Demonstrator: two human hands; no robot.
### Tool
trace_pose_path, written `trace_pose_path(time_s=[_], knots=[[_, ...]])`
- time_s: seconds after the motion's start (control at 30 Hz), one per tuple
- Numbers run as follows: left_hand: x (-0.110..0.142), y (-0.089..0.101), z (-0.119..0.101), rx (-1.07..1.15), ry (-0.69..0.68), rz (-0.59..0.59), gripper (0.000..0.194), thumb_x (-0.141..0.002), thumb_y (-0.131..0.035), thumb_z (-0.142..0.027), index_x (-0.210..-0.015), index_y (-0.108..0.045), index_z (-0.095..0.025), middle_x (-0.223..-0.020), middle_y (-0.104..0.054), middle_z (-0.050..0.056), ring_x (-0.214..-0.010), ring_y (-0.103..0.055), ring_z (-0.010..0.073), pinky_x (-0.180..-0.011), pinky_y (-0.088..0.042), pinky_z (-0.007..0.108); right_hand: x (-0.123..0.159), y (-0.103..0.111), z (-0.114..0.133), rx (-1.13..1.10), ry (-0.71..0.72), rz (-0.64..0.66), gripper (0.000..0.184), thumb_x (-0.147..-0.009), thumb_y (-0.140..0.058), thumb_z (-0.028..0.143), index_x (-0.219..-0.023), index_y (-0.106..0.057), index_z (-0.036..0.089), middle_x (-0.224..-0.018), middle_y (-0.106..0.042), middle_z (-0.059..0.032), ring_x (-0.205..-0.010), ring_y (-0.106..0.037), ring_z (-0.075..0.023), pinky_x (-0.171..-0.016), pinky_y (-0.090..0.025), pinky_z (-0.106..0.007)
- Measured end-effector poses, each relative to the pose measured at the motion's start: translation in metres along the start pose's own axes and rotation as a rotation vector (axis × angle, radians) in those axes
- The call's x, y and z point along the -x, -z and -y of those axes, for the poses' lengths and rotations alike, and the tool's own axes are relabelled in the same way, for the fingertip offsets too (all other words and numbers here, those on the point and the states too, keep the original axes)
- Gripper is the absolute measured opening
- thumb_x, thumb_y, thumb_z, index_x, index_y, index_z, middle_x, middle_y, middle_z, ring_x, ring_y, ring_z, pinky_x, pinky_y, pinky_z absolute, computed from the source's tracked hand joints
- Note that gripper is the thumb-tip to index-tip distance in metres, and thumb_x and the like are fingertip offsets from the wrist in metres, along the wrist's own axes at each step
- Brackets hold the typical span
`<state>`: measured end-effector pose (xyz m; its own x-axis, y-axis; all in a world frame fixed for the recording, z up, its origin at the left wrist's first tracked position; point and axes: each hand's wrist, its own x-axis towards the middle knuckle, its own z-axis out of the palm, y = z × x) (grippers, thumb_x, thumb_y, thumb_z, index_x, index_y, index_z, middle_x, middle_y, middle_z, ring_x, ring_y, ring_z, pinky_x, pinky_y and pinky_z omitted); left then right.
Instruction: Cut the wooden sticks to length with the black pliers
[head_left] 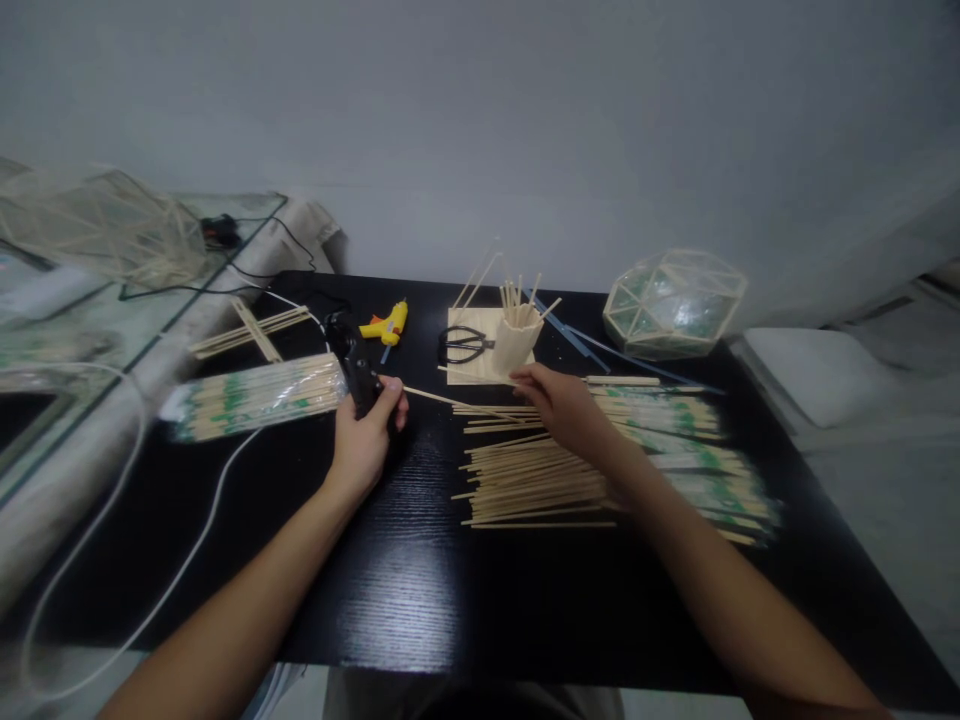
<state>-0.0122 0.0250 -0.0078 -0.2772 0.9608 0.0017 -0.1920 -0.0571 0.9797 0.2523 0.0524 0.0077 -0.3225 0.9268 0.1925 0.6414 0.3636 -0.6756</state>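
My left hand is closed around a black hand tool, which looks like a glue gun, held upright with its lower part hidden in my grip. A thin wooden stick runs right from beside my left fingers toward the loose sticks. My right hand is closed, fingertips pinched at the end of another thin stick, just in front of the stick-filled holder. That holder stands on a square wooden board, along with black-handled scissors.
A yellow glue gun lies at the back. Packaged sticks are on the left, more packs on the right. A faceted stick-framed form stands at the back right. A white cable loops over the table's left side.
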Motion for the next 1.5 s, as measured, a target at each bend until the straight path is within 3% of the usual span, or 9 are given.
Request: trace_pose_path(time_s=[0.27,0.5,0.9,1.23,1.5], knots=[[-0.001,0.001,0.001,-0.022,-0.027,0.014,0.024,-0.082,-0.077,-0.037,-0.083,-0.062,-0.018,-0.063,-0.057,-0.004,-0.05,-0.049,0.0078,-0.049,-0.038,0.022,0.001,-0.004,-0.001,-0.082,0.007,0.037,0.016,-0.096,-0.056,0.015,-0.104,-0.069,0.018,-0.094,-0.079,-0.0086,-0.09,-0.075,-0.0206,-0.083,-0.054,-0.033],[0.002,0.002,0.0,-0.125,-0.087,0.028,0.027,-0.083,-0.076,-0.042,-0.084,-0.063,-0.019,-0.064,-0.058,-0.003,-0.052,-0.051,0.0086,-0.052,-0.041,0.022,0.005,-0.009,0.009,-0.491,-0.088,0.192,0.017,-0.089,-0.07,0.031,-0.1,-0.071,0.018,-0.094,-0.078,-0.006,-0.09,-0.075,-0.0198,-0.085,-0.058,-0.035],[0.022,-0.003,-0.013,-0.159,-0.215,-0.001,0.025,-0.086,-0.074,-0.042,-0.087,-0.065,-0.019,-0.076,-0.066,0.0,-0.061,-0.061,0.0109,-0.06,-0.051,0.024,0.019,-0.03,0.042,-0.494,-0.054,0.329,0.013,-0.091,-0.07,0.027,-0.1,-0.074,0.019,-0.092,-0.078,-0.0029,-0.086,-0.073,-0.018,-0.081,-0.055,-0.03],[0.029,-0.003,-0.01,-0.228,-0.174,0.049,0.023,-0.081,-0.079,-0.038,-0.089,-0.068,-0.019,-0.069,-0.065,-0.001,-0.063,-0.061,0.0138,-0.067,-0.051,0.027,0.025,-0.045,0.045,-0.628,-0.142,0.294,0.01,-0.087,-0.074,0.027,-0.092,-0.075,0.018,-0.082,-0.077,-0.0028,-0.078,-0.073,-0.0178,-0.073,-0.055,-0.028],[0.036,-0.006,-0.018,-0.131,-0.154,0.117,0.026,-0.078,-0.082,-0.036,-0.093,-0.071,-0.018,-0.094,-0.077,0.008,-0.079,-0.073,0.0214,-0.077,-0.059,0.035,0.014,-0.065,0.052,-0.567,-0.037,0.159,0.01,-0.089,-0.073,0.029,-0.09,-0.074,0.019,-0.084,-0.075,-0.0015,-0.077,-0.069,-0.0163,-0.072,-0.051,-0.026]])
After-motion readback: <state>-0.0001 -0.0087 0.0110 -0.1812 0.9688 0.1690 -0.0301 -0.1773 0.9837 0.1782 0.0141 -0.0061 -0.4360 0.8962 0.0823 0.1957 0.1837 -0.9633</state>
